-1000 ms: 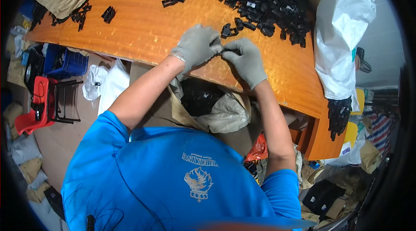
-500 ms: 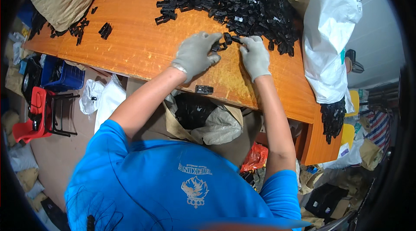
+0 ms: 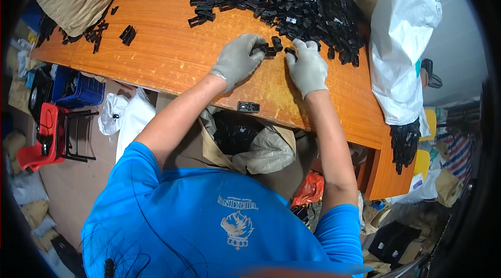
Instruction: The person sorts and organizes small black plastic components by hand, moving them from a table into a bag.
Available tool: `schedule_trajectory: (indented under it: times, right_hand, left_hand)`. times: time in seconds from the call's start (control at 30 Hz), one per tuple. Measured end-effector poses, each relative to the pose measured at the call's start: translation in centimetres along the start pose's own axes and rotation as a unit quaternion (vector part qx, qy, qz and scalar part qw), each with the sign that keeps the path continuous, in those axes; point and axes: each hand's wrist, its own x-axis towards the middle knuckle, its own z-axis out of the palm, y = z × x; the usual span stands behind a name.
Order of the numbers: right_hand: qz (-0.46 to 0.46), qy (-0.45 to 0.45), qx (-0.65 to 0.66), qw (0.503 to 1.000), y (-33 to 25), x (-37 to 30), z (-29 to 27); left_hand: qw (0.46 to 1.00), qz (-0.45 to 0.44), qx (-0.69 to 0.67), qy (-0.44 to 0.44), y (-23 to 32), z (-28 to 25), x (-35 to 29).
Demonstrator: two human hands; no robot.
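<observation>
Just short of the black pile, on the person's side, the gloved left hand closes thumb and fingers around a black part while the gloved right hand pinches a dark piece, a fingertip hold that presumably suits such small items. This nearness to the pile likely keeps its contents within easy reach. A rectangular black unit lies well apart from the pile, toward the person, presumably so that it remains distinct.
</observation>
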Motion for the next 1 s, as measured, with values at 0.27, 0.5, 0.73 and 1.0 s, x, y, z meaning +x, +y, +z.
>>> schedule_trajectory:
  times: [0.27, 0.5, 0.73, 1.0]
  right_hand:
    - [-0.126, -0.041, 0.056, 0.99, -2.0, -2.1, 0.0]
    - [-0.062, 0.029, 0.032, 0.997, -1.1, -4.1, -0.7]
    - [0.079, -0.097, 0.107, 0.986, 1.9, -3.2, 0.6]
    - [0.179, -0.12, 0.316, 0.924, 2.6, -3.4, 0.4]
  left_hand:
    - [0.984, -0.001, -0.176, -0.04, 0.3, 0.5, -0.7]
    - [0.983, -0.111, -0.133, -0.063, 0.9, 0.1, -0.6]
    - [0.987, 0.004, -0.025, -0.156, 1.0, 0.5, -0.8]
    - [0.989, 0.047, -0.022, -0.141, 1.6, -0.4, -2.4]
